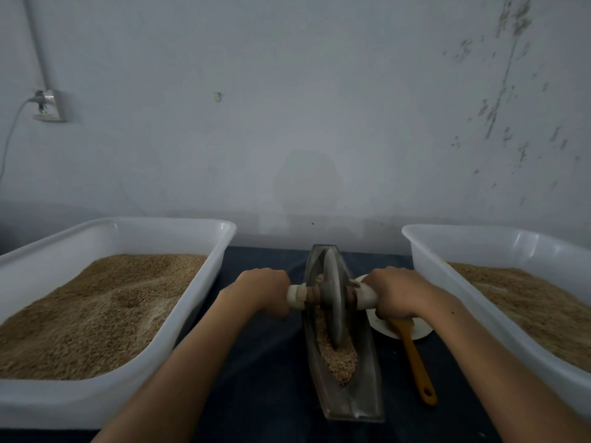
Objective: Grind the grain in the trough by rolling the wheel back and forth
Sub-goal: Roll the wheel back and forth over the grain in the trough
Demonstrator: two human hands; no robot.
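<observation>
Metal wheel (332,292) stands in the trough (347,388), both hands (left (263,290), right (398,294)) gripping its axle handles; tilting it could spill grain (339,359) onto the tabletop (271,362).

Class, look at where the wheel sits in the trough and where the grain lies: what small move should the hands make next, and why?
Probably roll the wheel toward the person: both hands grip its handles, and most grain lies in the trough's near half.

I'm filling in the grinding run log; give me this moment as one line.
left hand: grips axle handle | right hand: grips axle handle | wheel: upright in trough | grain: under wheel
</observation>
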